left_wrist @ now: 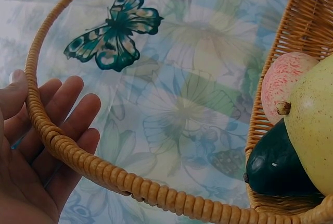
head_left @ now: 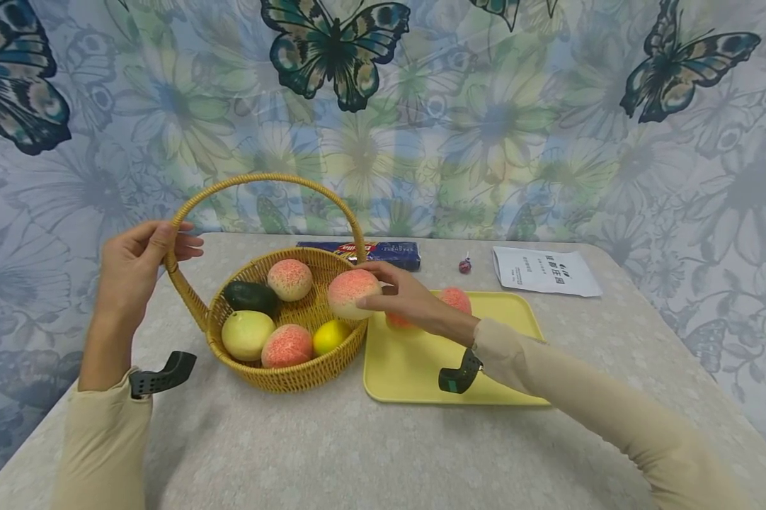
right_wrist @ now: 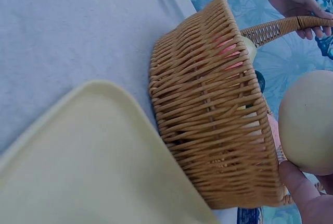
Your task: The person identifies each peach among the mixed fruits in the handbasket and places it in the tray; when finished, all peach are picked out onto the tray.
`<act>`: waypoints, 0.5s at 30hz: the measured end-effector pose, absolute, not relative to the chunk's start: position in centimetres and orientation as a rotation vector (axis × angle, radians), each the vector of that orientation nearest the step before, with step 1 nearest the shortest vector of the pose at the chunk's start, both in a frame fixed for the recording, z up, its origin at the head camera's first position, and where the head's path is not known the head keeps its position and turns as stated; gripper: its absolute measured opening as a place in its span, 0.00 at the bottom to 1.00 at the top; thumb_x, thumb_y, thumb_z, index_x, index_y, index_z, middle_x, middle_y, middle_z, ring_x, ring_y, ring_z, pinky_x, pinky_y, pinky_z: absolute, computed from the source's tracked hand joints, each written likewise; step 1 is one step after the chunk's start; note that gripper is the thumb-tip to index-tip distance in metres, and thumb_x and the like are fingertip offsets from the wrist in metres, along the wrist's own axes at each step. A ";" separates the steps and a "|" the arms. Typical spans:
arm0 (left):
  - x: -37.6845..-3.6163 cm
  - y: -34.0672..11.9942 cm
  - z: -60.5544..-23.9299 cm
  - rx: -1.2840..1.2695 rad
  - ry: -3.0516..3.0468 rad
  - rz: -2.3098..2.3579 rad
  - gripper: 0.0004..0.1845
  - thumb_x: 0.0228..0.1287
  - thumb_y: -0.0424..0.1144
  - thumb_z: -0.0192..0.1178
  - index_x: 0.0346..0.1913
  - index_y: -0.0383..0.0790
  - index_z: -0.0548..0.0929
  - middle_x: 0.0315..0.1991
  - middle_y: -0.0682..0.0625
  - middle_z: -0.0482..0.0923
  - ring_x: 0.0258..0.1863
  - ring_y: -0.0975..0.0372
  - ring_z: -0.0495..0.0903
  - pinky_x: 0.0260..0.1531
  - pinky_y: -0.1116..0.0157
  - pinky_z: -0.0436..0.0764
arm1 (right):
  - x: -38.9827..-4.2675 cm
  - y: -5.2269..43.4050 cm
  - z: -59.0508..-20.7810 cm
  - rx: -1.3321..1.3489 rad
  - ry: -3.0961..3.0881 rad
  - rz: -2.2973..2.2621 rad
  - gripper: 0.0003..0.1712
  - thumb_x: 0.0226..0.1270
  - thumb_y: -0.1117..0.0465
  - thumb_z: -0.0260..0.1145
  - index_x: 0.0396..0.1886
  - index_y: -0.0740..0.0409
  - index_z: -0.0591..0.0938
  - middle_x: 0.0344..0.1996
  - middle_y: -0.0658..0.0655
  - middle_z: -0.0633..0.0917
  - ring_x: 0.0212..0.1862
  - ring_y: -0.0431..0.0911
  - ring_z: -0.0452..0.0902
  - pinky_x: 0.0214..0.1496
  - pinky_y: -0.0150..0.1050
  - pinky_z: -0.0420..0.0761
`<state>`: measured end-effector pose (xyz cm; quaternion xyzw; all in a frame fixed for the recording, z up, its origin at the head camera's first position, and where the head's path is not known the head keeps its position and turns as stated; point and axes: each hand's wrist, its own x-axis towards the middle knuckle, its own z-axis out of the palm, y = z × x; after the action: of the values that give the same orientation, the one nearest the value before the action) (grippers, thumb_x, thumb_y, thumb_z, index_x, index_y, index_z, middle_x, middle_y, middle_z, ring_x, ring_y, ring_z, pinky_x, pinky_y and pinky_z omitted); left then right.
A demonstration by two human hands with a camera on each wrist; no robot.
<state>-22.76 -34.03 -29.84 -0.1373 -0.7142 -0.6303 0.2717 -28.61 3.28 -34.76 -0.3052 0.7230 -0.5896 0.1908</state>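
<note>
A peach is gripped between the thumb and fingers of my right hand, over the right rim of a wicker basket. My left hand holds the left side of the basket's arched handle, thumb on one side and fingers on the other. Inside the basket lie two peaches, one at the back and one in front. With them are a dark green avocado, a pale yellow-green round fruit with a stem, and a lemon.
Right of the basket lies a yellow tray; a peach and another pink fruit, partly hidden by my right hand, are on it. Behind stand a blue spaghetti pack, a small wrapped lollipop and a white pouch. A butterfly-print curtain hangs behind the table.
</note>
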 end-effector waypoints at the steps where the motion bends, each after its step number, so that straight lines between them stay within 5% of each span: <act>1: -22.7 -34.0 -29.8 -0.370 -1.922 -1.698 0.19 0.70 0.40 0.56 0.49 0.23 0.79 0.32 0.51 0.87 0.30 0.65 0.86 0.38 0.76 0.81 | -28.6 3.6 -34.8 -0.849 2.019 -1.671 0.32 0.63 0.58 0.66 0.67 0.48 0.68 0.60 0.52 0.75 0.59 0.49 0.76 0.59 0.46 0.77; 15: -22.7 -33.9 -29.8 -0.355 -1.931 -1.678 0.17 0.70 0.40 0.56 0.48 0.26 0.81 0.32 0.52 0.87 0.30 0.65 0.86 0.37 0.77 0.81 | -28.4 6.9 -35.3 -0.773 1.995 -1.778 0.34 0.63 0.60 0.66 0.69 0.50 0.67 0.63 0.56 0.73 0.62 0.52 0.73 0.56 0.46 0.79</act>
<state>-22.70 -33.92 -29.78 -0.1321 -0.7188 -0.6244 0.2756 -28.44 6.92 -35.35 -0.2733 0.7057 -0.6287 0.1789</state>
